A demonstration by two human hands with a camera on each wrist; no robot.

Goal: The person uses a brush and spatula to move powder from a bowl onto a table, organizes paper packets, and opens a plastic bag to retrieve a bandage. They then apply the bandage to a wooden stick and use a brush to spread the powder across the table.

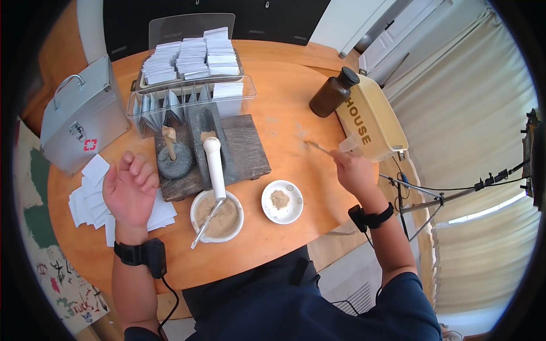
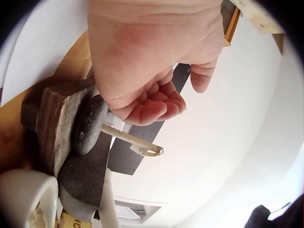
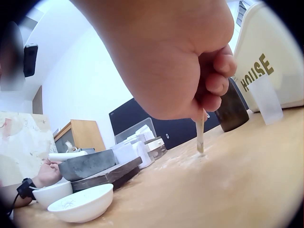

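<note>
My right hand (image 1: 358, 175) grips a thin pale stick (image 3: 200, 135) with curled fingers. The stick's lower tip is down at the tabletop, among pale powder smears (image 1: 273, 133). Beside that hand stand a small translucent cup (image 3: 267, 100) and a dark brown bottle (image 1: 333, 94) with a black stopper. On the left, my left hand (image 1: 132, 190) is raised palm up, fingers loosely curled around nothing, above loose white paper slips (image 1: 90, 196). A white mortar (image 1: 240, 224) of tan powder holds a white pestle (image 1: 215, 170) and a metal spoon (image 1: 206, 224). Nearer the middle, a small dish (image 1: 297, 207) carries a powder heap.
A dark wooden board (image 1: 250, 145) bears a stone trough (image 1: 226, 150) and a round stone (image 1: 176, 165) with a wooden-handled tool. Behind are clear bins of white packets (image 1: 193, 57). A metal case (image 1: 85, 122) stands left, a cream HOUSE box (image 1: 375, 113) right, beside a tripod.
</note>
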